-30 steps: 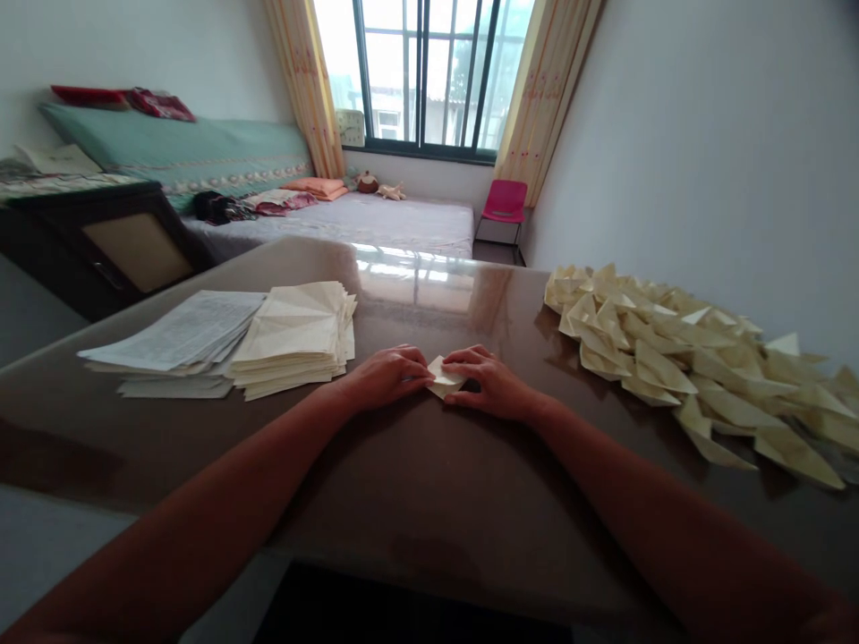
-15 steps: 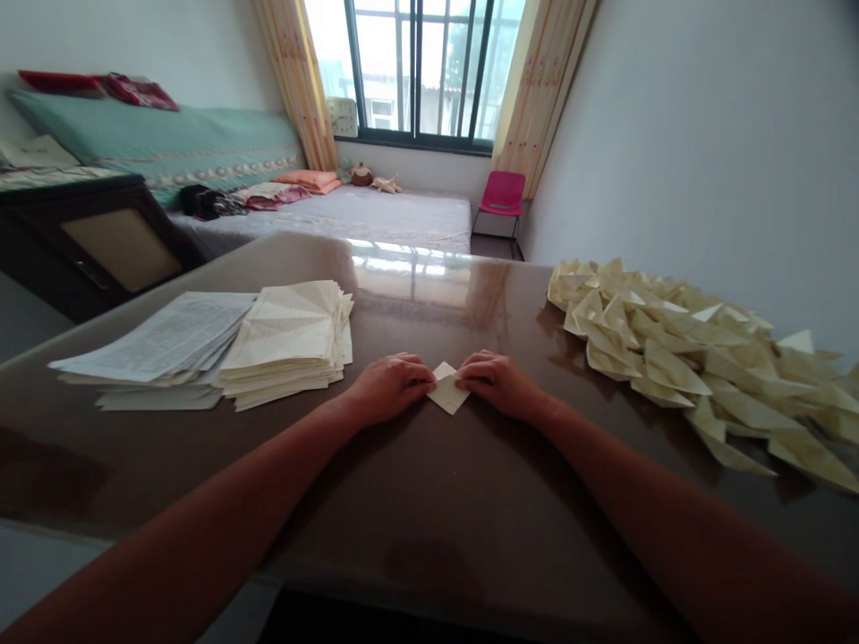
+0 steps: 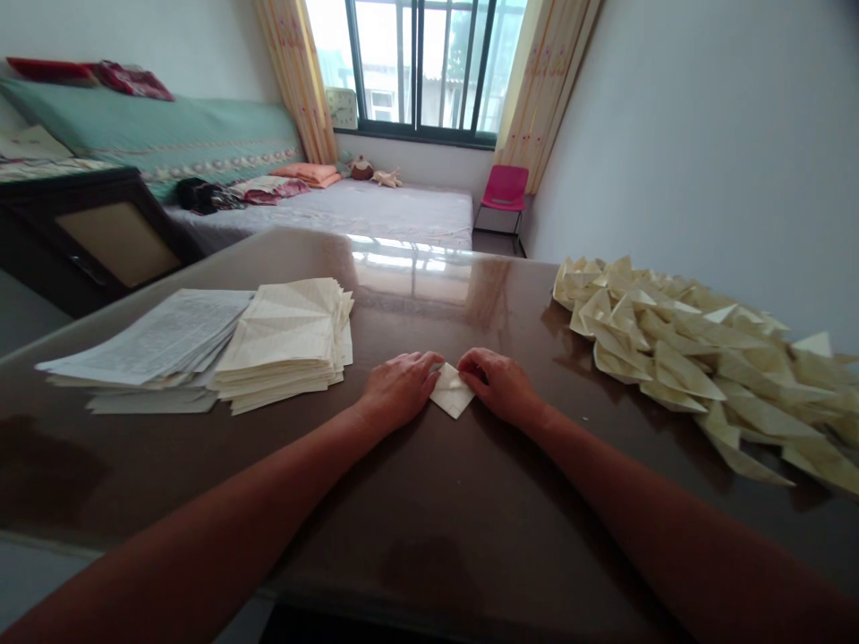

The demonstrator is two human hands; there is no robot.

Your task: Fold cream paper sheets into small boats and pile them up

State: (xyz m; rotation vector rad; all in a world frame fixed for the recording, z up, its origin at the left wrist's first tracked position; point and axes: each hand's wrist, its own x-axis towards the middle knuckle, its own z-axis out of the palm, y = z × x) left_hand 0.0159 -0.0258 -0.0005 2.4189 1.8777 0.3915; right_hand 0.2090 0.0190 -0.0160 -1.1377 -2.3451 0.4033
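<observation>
A small cream piece of folded paper (image 3: 454, 399), diamond-shaped with one corner toward me, lies on the brown table between my hands. My left hand (image 3: 401, 386) grips its left side, thumb and fingers closed at the edge. On the opposite side, my right hand (image 3: 497, 383) has its curled fingers closed on the right edge. The fingers cover the paper's side corners. Off to the right is a heap of folded paper boats (image 3: 677, 349) in the same cream colour.
Left of my hands sits a stack of creased cream sheets (image 3: 285, 335), overlapping a pile of printed white papers (image 3: 151, 335). The glossy brown table (image 3: 416, 501) reflects the window. Beyond its far edge are a bed (image 3: 403, 210) and a pink chair (image 3: 505, 188).
The paper was mostly under my right fingers, then showed as a flat diamond; now its upper part is covered by my fingers. My left hand has shifted slightly right. The view has turned a little.
</observation>
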